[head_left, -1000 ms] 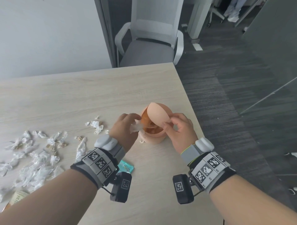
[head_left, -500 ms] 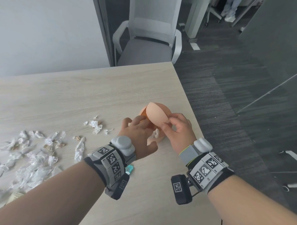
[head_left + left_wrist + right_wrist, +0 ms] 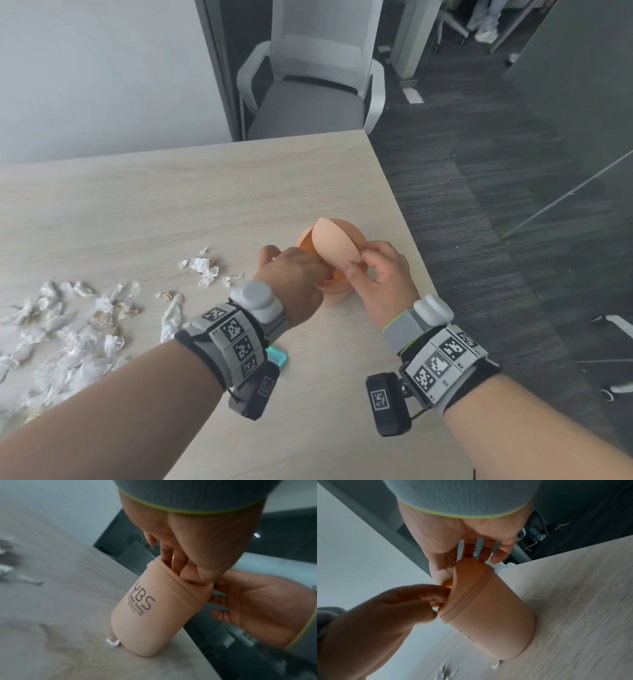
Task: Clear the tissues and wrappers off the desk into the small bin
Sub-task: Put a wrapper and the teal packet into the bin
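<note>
The small bin, a peach-coloured cylinder printed with dark lettering, stands upright on the desk near its right edge, toward the near side. Its swing lid is tipped up on edge, leaving the mouth exposed. The right hand pinches the near edge of the lid between thumb and forefinger, its remaining fingers curled behind the rim. The left hand is over the bin mouth with its fingers pushed down inside the opening, as the left wrist view shows; whether those fingers hold anything cannot be told, since the bin wall hides their tips. A small white scrap lies on the desk touching the foot of the bin. Crumpled tissues and wrappers lie in a loose heap at the left of the desk, well apart from the bin, with a smaller cluster of tissue scraps between the heap and the bin. A teal packet lies on the desk beneath the left wrist, largely covered by the wrist band. Beyond the far edge of the desk stands a grey office chair.
</note>
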`<state>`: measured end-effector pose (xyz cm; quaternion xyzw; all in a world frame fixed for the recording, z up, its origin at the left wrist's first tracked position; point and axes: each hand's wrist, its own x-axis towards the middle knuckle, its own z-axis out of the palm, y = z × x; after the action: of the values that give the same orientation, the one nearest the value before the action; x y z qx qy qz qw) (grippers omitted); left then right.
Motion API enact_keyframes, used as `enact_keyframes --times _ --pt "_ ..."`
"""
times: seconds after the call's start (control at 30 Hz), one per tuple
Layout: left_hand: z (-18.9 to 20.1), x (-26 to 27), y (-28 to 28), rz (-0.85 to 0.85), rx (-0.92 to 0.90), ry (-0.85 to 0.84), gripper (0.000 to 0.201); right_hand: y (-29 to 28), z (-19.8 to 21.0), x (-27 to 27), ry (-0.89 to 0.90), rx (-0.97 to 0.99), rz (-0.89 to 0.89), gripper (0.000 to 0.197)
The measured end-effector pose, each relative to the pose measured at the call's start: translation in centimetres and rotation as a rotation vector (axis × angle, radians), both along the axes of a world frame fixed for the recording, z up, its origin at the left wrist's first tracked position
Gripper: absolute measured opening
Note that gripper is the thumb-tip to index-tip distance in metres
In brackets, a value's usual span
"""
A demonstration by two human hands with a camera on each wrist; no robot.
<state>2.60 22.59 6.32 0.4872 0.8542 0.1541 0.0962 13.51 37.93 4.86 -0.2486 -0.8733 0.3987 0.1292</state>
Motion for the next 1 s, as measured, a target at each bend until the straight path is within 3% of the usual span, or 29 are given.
enact_keyframes --times 0.07,0.1,0.2,0.27,0.37,0.47,0.57,0.63,0.7,0.8,1.0 --pt "-0.4 0.2 -0.2 -0.093 -0.089 0.016 0.047 0.1 0.2 0.1 -0.011 -0.001 0.009 0.017" --pt "-0.3 0.0 -0.6 -0.094 -0.045 -0.024 0.048 0.0 0.4 0.2 0.004 -0.005 0.016 0.016" --pt "-0.1 -0.8 -2.3 0.07 0.235 -0.129 0.035 0.0 0.9 0.7 0.121 -0.076 -0.009 0.012" --pt "-0.6 -1.5 -4.2 0.218 0.323 -0.162 0.023 -0.1 1.0 1.5 0.174 -0.109 -0.073 0.016" --pt "-2.6 -1.8 -7.7 0.294 0.043 -0.3 0.016 -0.4 0.5 3.0 0.158 -0.104 -0.135 0.009" --pt "-5.7 -0.6 -10.9 0.247 -0.269 -0.326 0.043 -2.1 -1.7 3.9 -0.016 -0.111 -0.037 0.016" --pt "-7.6 1.0 -12.4 0.204 -0.351 -0.359 0.065 -4.7 -4.5 3.8 -0.271 -0.063 0.184 0.02" --pt "-8.3 1.8 -13.1 0.177 -0.382 -0.333 0.069 -6.5 -5.8 2.7 -0.461 -0.017 0.304 0.037" --pt "-8.9 2.1 -13.5 0.167 -0.386 -0.296 0.063 -7.7 -6.4 1.3 -0.559 0.054 0.356 0.053" --pt "-9.2 1.8 -14.2 0.201 -0.351 -0.313 0.047 -8.6 -7.1 -0.7 -0.621 0.165 0.333 0.059" --pt "-9.1 0.5 -17.0 0.27 -0.31 -0.315 0.019 -9.1 -7.8 -2.4 -0.652 0.253 0.247 0.033"
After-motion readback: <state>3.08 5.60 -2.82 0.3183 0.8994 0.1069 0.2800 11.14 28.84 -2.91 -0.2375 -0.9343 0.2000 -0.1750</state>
